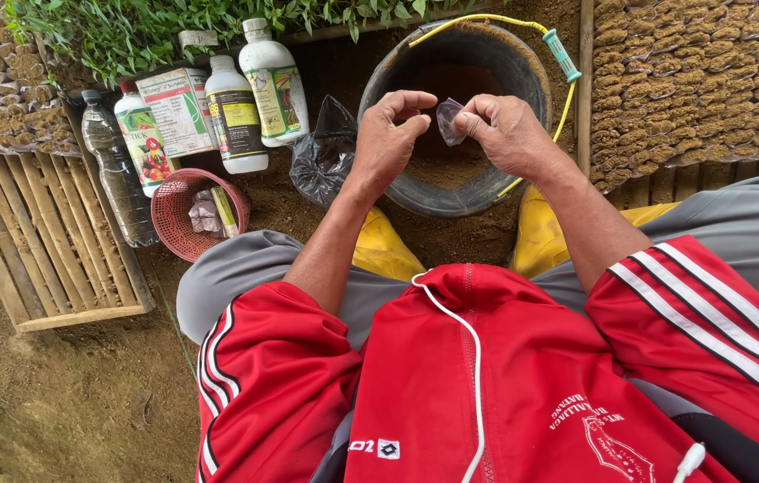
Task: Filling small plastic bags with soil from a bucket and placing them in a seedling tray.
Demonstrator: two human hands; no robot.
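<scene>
One black bucket of soil is sitting between two yellow boots; left of it four bottles and one box are standing behind one red basket. Over the bucket, the right hand is pinching one small clear plastic bag between thumb and fingertips; the left hand is curling almost closed beside it, whether touching it I cannot tell.

The black bucket gapes open at twelve o'clock; bottles, a red basket and a black bag crowd ten o'clock.
</scene>
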